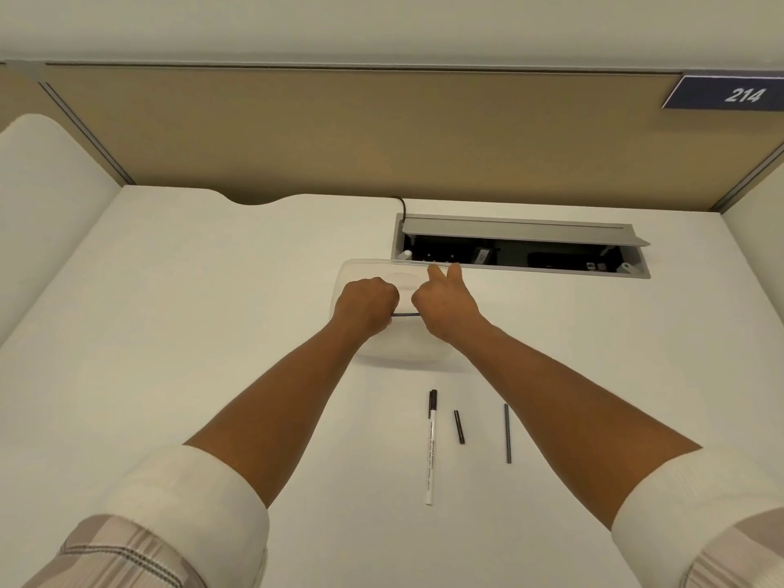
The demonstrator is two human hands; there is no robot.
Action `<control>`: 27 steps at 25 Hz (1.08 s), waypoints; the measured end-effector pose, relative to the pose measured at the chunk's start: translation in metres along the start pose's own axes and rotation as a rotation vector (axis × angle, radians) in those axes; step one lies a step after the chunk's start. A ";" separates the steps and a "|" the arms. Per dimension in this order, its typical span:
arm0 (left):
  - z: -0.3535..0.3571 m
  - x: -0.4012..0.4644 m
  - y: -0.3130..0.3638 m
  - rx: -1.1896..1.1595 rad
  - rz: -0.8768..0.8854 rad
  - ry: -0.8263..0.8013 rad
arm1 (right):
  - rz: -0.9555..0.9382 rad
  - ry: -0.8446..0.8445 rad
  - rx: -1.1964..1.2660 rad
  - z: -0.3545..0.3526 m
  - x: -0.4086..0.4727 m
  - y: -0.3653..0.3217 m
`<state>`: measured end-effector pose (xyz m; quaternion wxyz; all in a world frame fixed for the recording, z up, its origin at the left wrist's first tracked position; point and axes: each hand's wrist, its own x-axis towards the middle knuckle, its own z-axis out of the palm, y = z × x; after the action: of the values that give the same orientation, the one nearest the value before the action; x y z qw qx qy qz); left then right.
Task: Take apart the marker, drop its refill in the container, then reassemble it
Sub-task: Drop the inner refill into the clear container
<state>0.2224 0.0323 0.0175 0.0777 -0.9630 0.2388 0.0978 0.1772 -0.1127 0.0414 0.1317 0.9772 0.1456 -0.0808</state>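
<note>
A thin dark refill (pixel 405 314) spans between my left hand (pixel 368 302) and my right hand (pixel 441 303), both closed on its ends above a clear plastic container (pixel 360 269). My right index finger and thumb stick up toward the container's far rim. On the desk nearer to me lie a white marker with a black cap (pixel 431 447), a short black piece (pixel 459 426) and a thin grey rod (pixel 507 433), side by side and apart from each other.
An open cable hatch (pixel 522 248) with a raised grey lid sits in the desk just behind the container. Tan partition panels (pixel 339 133) close off the back and sides. A sign reading 214 (pixel 734 94) hangs at the upper right.
</note>
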 end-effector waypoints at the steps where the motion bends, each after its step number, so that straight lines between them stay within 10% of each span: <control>1: 0.002 0.001 0.001 0.013 -0.006 -0.007 | -0.003 0.002 -0.001 0.001 0.000 0.001; 27: 0.004 -0.002 -0.004 -0.038 -0.053 0.039 | -0.045 0.001 0.055 0.008 0.006 0.000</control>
<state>0.2219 0.0377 0.0144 0.0571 -0.9721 0.2126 0.0814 0.1819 -0.1134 0.0322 0.1029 0.9769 0.1654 -0.0873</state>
